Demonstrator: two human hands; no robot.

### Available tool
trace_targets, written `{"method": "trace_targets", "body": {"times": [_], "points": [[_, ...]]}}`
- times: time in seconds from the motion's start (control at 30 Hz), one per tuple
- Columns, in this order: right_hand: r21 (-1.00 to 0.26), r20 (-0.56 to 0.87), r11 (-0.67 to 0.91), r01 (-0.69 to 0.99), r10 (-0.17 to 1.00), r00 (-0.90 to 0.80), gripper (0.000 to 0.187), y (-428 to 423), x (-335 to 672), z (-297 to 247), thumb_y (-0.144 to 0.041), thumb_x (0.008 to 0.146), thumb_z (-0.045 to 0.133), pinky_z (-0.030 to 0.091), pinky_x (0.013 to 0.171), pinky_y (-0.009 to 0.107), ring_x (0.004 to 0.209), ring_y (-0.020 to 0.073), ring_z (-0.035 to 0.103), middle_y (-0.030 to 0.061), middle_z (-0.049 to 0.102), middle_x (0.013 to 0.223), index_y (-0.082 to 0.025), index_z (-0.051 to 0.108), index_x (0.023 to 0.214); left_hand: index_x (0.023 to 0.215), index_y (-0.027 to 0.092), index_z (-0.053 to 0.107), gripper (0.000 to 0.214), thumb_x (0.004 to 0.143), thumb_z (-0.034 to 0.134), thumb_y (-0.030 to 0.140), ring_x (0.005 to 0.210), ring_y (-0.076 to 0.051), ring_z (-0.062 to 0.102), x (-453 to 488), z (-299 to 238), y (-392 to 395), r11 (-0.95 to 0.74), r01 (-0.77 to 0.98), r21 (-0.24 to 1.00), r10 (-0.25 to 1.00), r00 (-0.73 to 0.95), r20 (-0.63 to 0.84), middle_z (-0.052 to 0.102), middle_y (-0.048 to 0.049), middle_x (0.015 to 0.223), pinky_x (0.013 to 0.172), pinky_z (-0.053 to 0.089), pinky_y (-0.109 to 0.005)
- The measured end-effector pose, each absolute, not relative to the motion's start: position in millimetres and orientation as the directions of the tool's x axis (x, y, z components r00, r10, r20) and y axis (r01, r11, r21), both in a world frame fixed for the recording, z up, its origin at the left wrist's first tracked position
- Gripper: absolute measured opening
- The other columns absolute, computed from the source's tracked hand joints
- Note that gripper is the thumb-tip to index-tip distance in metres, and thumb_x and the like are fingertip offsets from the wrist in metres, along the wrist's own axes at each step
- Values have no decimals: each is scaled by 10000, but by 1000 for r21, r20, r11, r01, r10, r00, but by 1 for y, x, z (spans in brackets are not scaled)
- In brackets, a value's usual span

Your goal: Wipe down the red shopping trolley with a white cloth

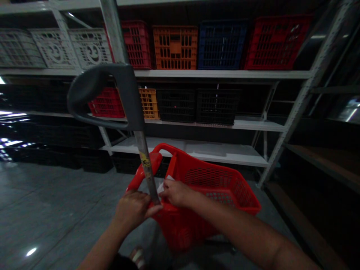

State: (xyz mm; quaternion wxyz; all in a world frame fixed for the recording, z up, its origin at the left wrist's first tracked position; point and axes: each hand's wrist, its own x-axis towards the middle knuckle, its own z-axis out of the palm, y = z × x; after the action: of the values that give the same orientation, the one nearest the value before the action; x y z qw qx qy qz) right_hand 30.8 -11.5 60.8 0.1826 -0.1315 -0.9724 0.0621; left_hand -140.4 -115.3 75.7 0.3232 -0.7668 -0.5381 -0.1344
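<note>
A red plastic trolley basket (225, 187) stands on the floor in front of me, its grey pull handle (112, 93) raised on a metal rod (146, 165). My left hand (133, 208) is closed on the basket's near rim, right beside the foot of the rod. My right hand (177, 193) reaches over the rim just right of the rod, fingers pinched on a small white piece (165, 183) that looks like paper or cloth. The inside of the basket is mostly hidden.
Metal shelving (213, 74) ahead holds red, orange, blue, black and white plastic crates (174, 47). A lower shelf board (202, 150) sits just behind the basket. Dark shelving (323, 161) runs along the right. Grey floor (56, 210) stretches to the left.
</note>
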Motion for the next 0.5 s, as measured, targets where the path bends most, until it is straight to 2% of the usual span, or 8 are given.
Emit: {"method": "trace_targets", "body": {"times": [0.17,0.23,0.3,0.4,0.5], "points": [[-279,369,934,224,319,-873,238,2,27,56,-121,768,504,382,687,169,792,103,510,29,540,942,-196,662,931,589,197,599,404,735,457,547,508,-148,536,-137,76,-118,-256,910,-326,714,406,571,584,-10,504,569,331,-284],[-271,330,922,278,360,-873,242,17,24,60,-107,743,526,378,707,167,826,112,525,21,576,941,-195,668,918,588,199,599,401,735,460,546,504,-144,530,-135,77,-118,-269,908,-321,705,412,577,576,-5,495,564,325,-281],[-258,299,887,382,449,-842,240,33,20,67,-91,729,523,377,694,180,816,125,540,22,603,898,-182,671,896,579,200,595,410,731,460,556,502,-144,528,-133,78,-119,-265,910,-320,705,409,580,572,-2,489,563,322,-280],[-255,318,829,498,558,-767,217,47,15,74,-103,749,484,375,667,215,788,147,548,58,614,864,-137,664,864,577,202,592,422,732,450,568,501,-144,529,-130,79,-119,-252,918,-306,717,390,579,579,1,493,565,319,-282],[-242,320,832,499,554,-769,188,36,17,71,-122,744,480,379,657,224,755,148,546,58,621,824,-139,658,803,579,204,590,429,738,437,572,498,-140,528,-127,80,-120,-256,920,-297,718,387,578,579,6,489,564,316,-285]]}}
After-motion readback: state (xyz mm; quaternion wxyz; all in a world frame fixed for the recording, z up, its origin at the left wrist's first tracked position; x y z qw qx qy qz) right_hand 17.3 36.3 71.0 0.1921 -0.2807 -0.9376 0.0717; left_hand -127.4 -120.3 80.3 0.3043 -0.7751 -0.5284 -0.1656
